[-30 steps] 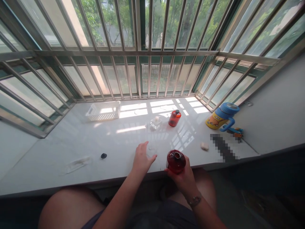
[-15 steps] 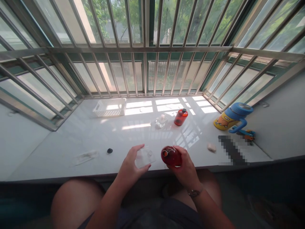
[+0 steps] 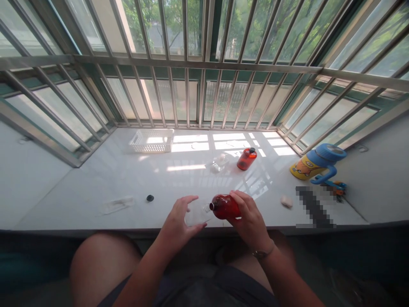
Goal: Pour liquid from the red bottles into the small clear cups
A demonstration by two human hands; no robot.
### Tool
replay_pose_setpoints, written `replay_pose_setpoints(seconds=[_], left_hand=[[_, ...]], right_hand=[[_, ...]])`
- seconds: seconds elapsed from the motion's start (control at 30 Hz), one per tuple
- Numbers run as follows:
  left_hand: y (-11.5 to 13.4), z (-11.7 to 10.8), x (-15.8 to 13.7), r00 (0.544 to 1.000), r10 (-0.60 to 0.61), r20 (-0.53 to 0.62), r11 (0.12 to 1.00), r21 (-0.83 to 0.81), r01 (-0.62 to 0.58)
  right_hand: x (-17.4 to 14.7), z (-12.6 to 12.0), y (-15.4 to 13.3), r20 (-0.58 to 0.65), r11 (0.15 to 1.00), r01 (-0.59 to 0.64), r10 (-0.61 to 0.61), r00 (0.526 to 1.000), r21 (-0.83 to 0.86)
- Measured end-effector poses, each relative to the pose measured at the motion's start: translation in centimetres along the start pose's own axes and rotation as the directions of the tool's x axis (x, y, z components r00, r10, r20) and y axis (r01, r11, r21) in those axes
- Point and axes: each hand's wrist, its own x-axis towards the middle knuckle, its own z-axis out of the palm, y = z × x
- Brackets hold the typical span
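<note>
My left hand [image 3: 180, 219] is closed around a clear bottle [image 3: 195, 213], thumb and fingers on its two sides, its open neck towards the right. In my right hand [image 3: 251, 217] is a dark red bottle [image 3: 226, 207] without a cap, tipped over to the left. The red bottle's mouth is right at the clear bottle's neck; whether they touch I cannot tell. Left of my left hand, a small black cap [image 3: 150, 198] lies on the white ledge [image 3: 137, 177].
Farther back stand a second red bottle [image 3: 247, 159] with a black cap, a clear object [image 3: 220, 163] and a white basket [image 3: 151, 141]. A blue and yellow flask [image 3: 316, 162] is at the right, near a beige lump [image 3: 286, 201]. A clear wrapper [image 3: 117, 205] lies left. Window bars close the back.
My right hand has tipped the red bottle further left, bringing its mouth to the neck of the clear bottle. My left hand keeps its hold. The view has shifted slightly.
</note>
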Motion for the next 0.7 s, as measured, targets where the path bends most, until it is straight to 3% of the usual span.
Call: replay_pose_setpoints(seconds=[0.3, 0.7], left_hand=[[-0.2, -0.4, -0.1, 0.993, -0.100, 0.062, 0.994, -0.046, 0.103], [-1.1, -0.3, -0.1, 0.975, -0.158, 0.155, 0.973, -0.143, 0.181]], right_hand=[[1.5, -1.0, 0.1, 0.012, 0.981, 0.155, -0.155, 0.988, -0.113], [2.6, -2.0, 0.4, 0.086, 0.966, 0.213, -0.203, 0.976, -0.148]])
